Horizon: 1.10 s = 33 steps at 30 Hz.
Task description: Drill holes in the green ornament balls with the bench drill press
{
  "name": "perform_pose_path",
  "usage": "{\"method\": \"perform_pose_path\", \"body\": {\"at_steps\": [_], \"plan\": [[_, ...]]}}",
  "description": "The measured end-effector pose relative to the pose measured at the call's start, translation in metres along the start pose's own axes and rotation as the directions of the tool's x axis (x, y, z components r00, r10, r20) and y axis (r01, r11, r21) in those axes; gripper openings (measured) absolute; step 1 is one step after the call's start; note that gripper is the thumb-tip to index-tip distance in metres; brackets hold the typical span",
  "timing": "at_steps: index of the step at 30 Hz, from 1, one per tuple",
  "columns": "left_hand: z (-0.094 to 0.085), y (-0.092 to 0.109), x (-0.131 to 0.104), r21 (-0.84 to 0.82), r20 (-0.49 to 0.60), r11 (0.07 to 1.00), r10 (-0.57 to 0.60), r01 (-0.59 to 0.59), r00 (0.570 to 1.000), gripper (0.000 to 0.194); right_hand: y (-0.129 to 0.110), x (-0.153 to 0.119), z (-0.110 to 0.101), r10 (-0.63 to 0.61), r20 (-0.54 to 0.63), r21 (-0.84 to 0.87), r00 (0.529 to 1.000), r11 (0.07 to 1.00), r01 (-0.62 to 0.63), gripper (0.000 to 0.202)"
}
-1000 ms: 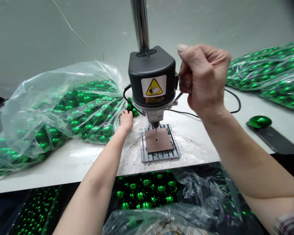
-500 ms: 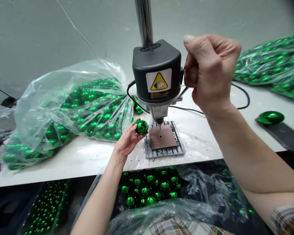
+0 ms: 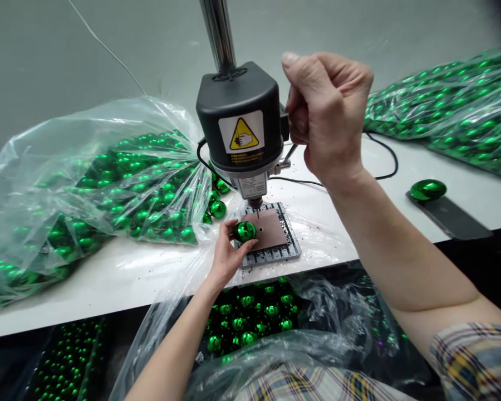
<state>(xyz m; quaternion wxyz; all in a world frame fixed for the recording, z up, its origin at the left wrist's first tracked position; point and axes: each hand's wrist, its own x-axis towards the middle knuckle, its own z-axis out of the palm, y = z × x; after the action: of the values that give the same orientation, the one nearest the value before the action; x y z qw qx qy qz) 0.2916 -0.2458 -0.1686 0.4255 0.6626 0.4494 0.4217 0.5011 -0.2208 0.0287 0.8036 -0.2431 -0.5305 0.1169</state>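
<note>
Between the fingers and thumb of my left hand [image 3: 227, 253] is a shiny green bauble [image 3: 245, 231]. It is held at the left side of a brownish-pink pad [image 3: 271, 236] with a small hole, lying on a slotted grey base plate [image 3: 294, 245]. Above the pad hangs a thin drill bit [image 3: 258, 214] from a black drill press [image 3: 237, 117] with a yellow warning label. My right hand [image 3: 329, 106] is raised beside the drill head, its fingers closed around the press's lever, whose grip is mostly hidden by the hand.
Clear plastic bags of green baubles lie at the left [image 3: 150, 189] and far right [image 3: 451, 106]. Loose baubles [image 3: 217, 209] sit behind my left hand. A phone [image 3: 455, 217] with a bauble [image 3: 428, 190] on it lies at right. More baubles [image 3: 248, 317] fill a plastic-lined container below the table edge.
My left hand has brought the bauble over the left part of the pad, closer to the bit. My right hand stays closed at the lever. The whole view has shifted slightly.
</note>
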Motion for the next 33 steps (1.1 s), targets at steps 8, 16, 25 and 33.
{"method": "perform_pose_path", "body": {"at_steps": [8, 16, 25, 33], "plan": [[0.008, -0.019, 0.023, 0.064, 0.069, 0.997, 0.044, -0.049, 0.997, 0.061, -0.004, 0.0, 0.002, -0.015, -0.002, -0.057, 1.0, 0.998, 0.015, 0.059], [0.019, -0.001, 0.03, 0.185, 0.172, 0.947, 0.234, -0.264, 0.957, 0.048, -0.009, -0.001, 0.005, 0.017, -0.042, -0.074, 0.999, 0.997, -0.02, 0.056], [0.026, -0.002, 0.03, 0.19, 0.113, 0.962, 0.176, -0.195, 0.978, 0.047, -0.006, -0.001, 0.003, -0.032, -0.007, -0.015, 0.999, 0.999, 0.032, 0.056], [0.029, -0.01, 0.032, 0.096, 0.132, 0.972, 0.202, -0.215, 0.97, 0.05, -0.008, -0.002, 0.005, 0.0, -0.034, -0.15, 0.999, 0.989, -0.005, 0.055]]}}
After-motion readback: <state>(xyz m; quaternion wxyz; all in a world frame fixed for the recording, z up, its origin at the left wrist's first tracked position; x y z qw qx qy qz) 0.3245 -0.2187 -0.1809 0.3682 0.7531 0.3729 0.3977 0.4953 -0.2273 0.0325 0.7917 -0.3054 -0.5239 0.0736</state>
